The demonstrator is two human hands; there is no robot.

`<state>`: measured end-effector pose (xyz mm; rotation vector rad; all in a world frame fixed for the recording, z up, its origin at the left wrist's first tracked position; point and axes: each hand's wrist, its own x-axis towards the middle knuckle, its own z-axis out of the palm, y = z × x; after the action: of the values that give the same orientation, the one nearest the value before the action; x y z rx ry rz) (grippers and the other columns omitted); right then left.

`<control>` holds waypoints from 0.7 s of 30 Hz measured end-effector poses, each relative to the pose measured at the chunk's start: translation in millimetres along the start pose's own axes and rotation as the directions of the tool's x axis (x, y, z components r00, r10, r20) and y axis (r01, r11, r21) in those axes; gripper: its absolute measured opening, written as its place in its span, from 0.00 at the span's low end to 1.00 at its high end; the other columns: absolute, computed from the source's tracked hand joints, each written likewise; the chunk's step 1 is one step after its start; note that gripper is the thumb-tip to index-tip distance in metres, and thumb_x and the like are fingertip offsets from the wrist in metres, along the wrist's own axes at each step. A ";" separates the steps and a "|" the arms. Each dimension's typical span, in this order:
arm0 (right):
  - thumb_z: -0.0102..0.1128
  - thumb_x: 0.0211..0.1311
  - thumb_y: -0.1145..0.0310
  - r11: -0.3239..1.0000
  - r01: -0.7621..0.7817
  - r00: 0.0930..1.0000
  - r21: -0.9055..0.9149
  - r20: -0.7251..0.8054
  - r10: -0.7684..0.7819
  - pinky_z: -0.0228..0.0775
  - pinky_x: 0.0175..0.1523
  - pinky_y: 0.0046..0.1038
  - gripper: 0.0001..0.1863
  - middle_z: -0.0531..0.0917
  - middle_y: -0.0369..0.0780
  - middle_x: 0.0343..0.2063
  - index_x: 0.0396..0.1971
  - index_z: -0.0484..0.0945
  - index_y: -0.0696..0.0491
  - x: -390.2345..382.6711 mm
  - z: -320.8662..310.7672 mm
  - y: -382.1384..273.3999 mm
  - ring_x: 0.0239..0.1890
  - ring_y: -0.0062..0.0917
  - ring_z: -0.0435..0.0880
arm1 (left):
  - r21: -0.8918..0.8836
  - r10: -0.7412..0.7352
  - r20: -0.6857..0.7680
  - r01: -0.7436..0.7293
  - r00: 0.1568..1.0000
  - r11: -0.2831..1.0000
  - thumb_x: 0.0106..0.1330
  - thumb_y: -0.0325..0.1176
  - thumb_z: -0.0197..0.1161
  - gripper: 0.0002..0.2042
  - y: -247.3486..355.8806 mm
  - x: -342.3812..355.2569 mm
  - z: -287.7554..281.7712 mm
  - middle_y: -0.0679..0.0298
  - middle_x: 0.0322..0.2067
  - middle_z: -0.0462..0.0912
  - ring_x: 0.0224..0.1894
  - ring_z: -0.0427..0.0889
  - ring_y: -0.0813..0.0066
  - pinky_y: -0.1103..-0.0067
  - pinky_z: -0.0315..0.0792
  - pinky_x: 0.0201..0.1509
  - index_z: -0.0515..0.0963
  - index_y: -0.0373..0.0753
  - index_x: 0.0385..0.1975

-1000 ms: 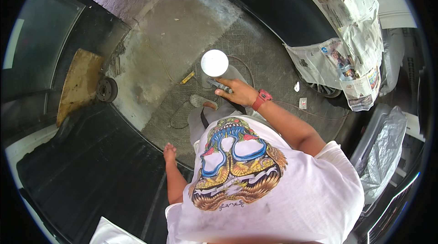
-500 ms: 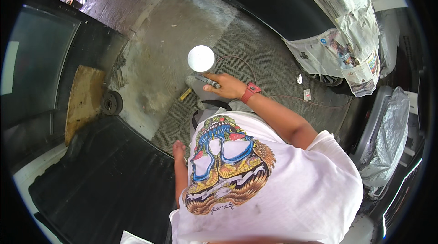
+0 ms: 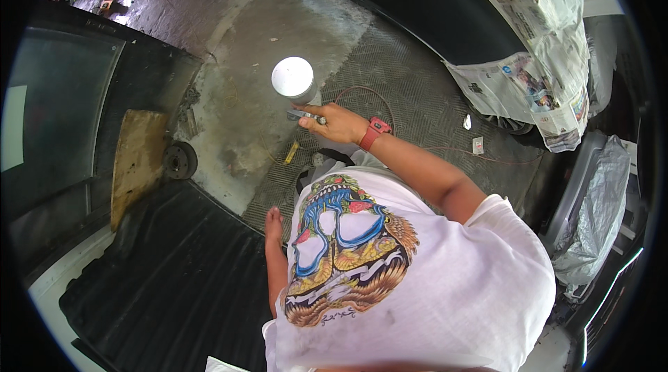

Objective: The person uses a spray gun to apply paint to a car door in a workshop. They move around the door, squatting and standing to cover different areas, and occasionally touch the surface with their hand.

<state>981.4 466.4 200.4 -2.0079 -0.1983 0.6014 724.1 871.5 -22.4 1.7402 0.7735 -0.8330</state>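
Handheld metal tool, grey, one piece, in the right hand; grip closed around its body, thumb and fingers showing either side. White round-topped cup, one piece, just beyond the fingertips, apparently joined to the tool and held above the floor. Left hand, hanging beside the shirt, nothing visible in it; how far its grip is opened cannot be told. Handling, by judgement: tool stiff and moderately weighty; cup light-walled, smooth, possibly slippery, top-heavy if filled; contents not visible. Best hold: the tool's body, close under the cup, kept level, rather than the cup's side. Change against the frame half a second ago: cup and right hand farther forward and left, more of the cup's side wall showing; left hand still low and apart.
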 end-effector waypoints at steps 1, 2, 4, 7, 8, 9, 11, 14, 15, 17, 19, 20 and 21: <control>0.47 0.80 0.29 1.000 0.000 1.000 0.015 0.008 0.000 0.78 0.67 0.44 0.43 0.88 0.61 0.53 0.75 0.76 0.49 9.6 -3.9 -1.0 0.58 0.54 0.88 | -0.002 0.053 -0.005 -0.053 0.999 0.999 0.85 0.50 0.57 0.27 35.5 1.7 4.8 0.56 0.65 0.82 0.64 0.82 0.65 0.70 0.74 0.68 0.75 0.36 0.72; 0.47 0.80 0.29 1.000 -0.001 1.000 0.025 0.023 0.000 0.78 0.66 0.44 0.43 0.88 0.61 0.53 0.76 0.76 0.49 19.5 -8.3 -2.7 0.58 0.54 0.88 | 0.005 0.070 -0.016 -0.070 0.997 0.998 0.85 0.50 0.57 0.28 76.3 3.1 9.7 0.54 0.69 0.80 0.69 0.79 0.64 0.69 0.71 0.74 0.74 0.35 0.74; 0.47 0.80 0.29 0.999 -0.016 0.998 0.051 0.057 0.013 0.78 0.66 0.44 0.43 0.88 0.62 0.52 0.76 0.76 0.49 41.4 -19.1 -7.2 0.58 0.54 0.89 | 0.167 0.234 0.118 -0.252 0.965 0.953 0.85 0.50 0.58 0.29 168.9 9.5 21.0 0.51 0.72 0.78 0.72 0.78 0.64 0.68 0.70 0.75 0.73 0.33 0.75; 0.48 0.79 0.28 0.995 0.034 0.999 0.096 0.022 -0.036 0.78 0.66 0.43 0.44 0.88 0.60 0.54 0.76 0.75 0.49 81.3 -37.2 -19.5 0.59 0.53 0.88 | 0.073 0.294 0.357 -0.340 0.887 0.938 0.85 0.44 0.60 0.27 299.4 13.0 50.8 0.52 0.68 0.83 0.71 0.79 0.67 0.70 0.70 0.75 0.73 0.32 0.74; 0.48 0.79 0.27 0.993 0.001 0.997 0.114 0.080 -0.010 0.78 0.67 0.43 0.44 0.88 0.60 0.56 0.76 0.75 0.49 95.9 -46.8 -22.7 0.60 0.53 0.88 | -0.062 0.379 0.441 -0.393 0.814 0.917 0.84 0.41 0.62 0.25 334.1 14.4 62.9 0.53 0.66 0.84 0.70 0.80 0.68 0.71 0.71 0.75 0.74 0.32 0.73; 0.48 0.78 0.27 0.990 -0.076 0.987 0.121 0.152 0.057 0.78 0.67 0.43 0.44 0.87 0.59 0.58 0.76 0.75 0.49 110.6 -57.7 -24.7 0.61 0.54 0.88 | -0.083 0.332 0.473 -0.333 0.816 0.939 0.83 0.38 0.63 0.22 363.8 17.8 75.5 0.55 0.63 0.86 0.68 0.81 0.69 0.72 0.71 0.73 0.76 0.33 0.70; 0.47 0.78 0.27 0.987 -0.068 0.989 0.147 0.140 0.048 0.78 0.67 0.43 0.45 0.87 0.58 0.58 0.76 0.76 0.48 138.0 -77.1 -28.1 0.60 0.53 0.88 | -0.251 0.377 0.564 -0.283 0.734 0.926 0.82 0.33 0.65 0.17 413.4 31.9 98.5 0.60 0.58 0.89 0.64 0.84 0.73 0.74 0.72 0.70 0.80 0.35 0.66; 0.47 0.78 0.26 0.973 0.148 0.988 0.178 -0.063 -0.138 0.80 0.64 0.42 0.45 0.91 0.55 0.51 0.75 0.77 0.48 176.3 -96.5 -34.8 0.53 0.50 0.91 | -0.245 0.380 0.463 -0.296 0.801 0.923 0.79 0.28 0.68 0.11 459.0 53.8 115.1 0.68 0.50 0.90 0.53 0.85 0.80 0.76 0.75 0.61 0.84 0.38 0.57; 0.48 0.78 0.26 0.965 0.188 0.980 0.181 -0.105 -0.171 0.80 0.63 0.42 0.45 0.92 0.54 0.46 0.75 0.77 0.48 189.5 -104.6 -37.0 0.51 0.48 0.92 | -0.283 0.412 0.432 -0.314 0.802 0.906 0.79 0.28 0.68 0.10 470.2 61.4 119.0 0.69 0.49 0.90 0.51 0.84 0.81 0.76 0.75 0.59 0.85 0.39 0.56; 0.48 0.77 0.26 0.960 0.169 0.984 0.224 -0.094 -0.152 0.81 0.61 0.41 0.45 0.93 0.51 0.39 0.75 0.78 0.48 208.9 -125.6 -38.4 0.46 0.43 0.94 | -0.340 0.439 0.366 -0.321 0.821 0.884 0.77 0.27 0.69 0.08 489.7 75.7 124.5 0.72 0.45 0.90 0.46 0.83 0.83 0.77 0.75 0.55 0.86 0.40 0.52; 0.48 0.77 0.25 0.947 0.044 0.998 0.317 0.023 -0.055 0.81 0.60 0.41 0.45 0.93 0.47 0.33 0.74 0.78 0.48 220.4 -146.7 -40.3 0.42 0.39 0.94 | -0.368 0.505 0.334 -0.384 0.796 0.847 0.77 0.27 0.70 0.08 507.8 88.0 128.0 0.71 0.46 0.90 0.47 0.84 0.83 0.77 0.75 0.55 0.86 0.40 0.52; 0.48 0.77 0.25 0.941 0.044 0.999 0.335 0.010 -0.051 0.81 0.59 0.41 0.45 0.93 0.47 0.33 0.74 0.79 0.48 224.8 -153.5 -44.4 0.42 0.38 0.94 | -0.402 0.554 0.322 -0.418 0.768 0.814 0.76 0.26 0.70 0.08 517.2 93.0 127.2 0.71 0.46 0.90 0.47 0.84 0.83 0.77 0.75 0.55 0.86 0.40 0.51; 0.49 0.76 0.25 0.936 0.051 0.999 0.348 -0.007 -0.052 0.81 0.59 0.41 0.45 0.93 0.46 0.33 0.73 0.79 0.48 231.0 -161.9 -48.3 0.42 0.38 0.94 | -0.337 0.528 0.326 -0.426 0.784 0.840 0.76 0.28 0.71 0.10 527.4 97.0 125.4 0.69 0.48 0.90 0.49 0.84 0.82 0.77 0.75 0.57 0.85 0.39 0.53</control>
<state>1265.9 452.1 228.2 -1.6544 -0.1344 0.5621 1185.2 615.0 135.6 1.3782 0.1188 -0.6741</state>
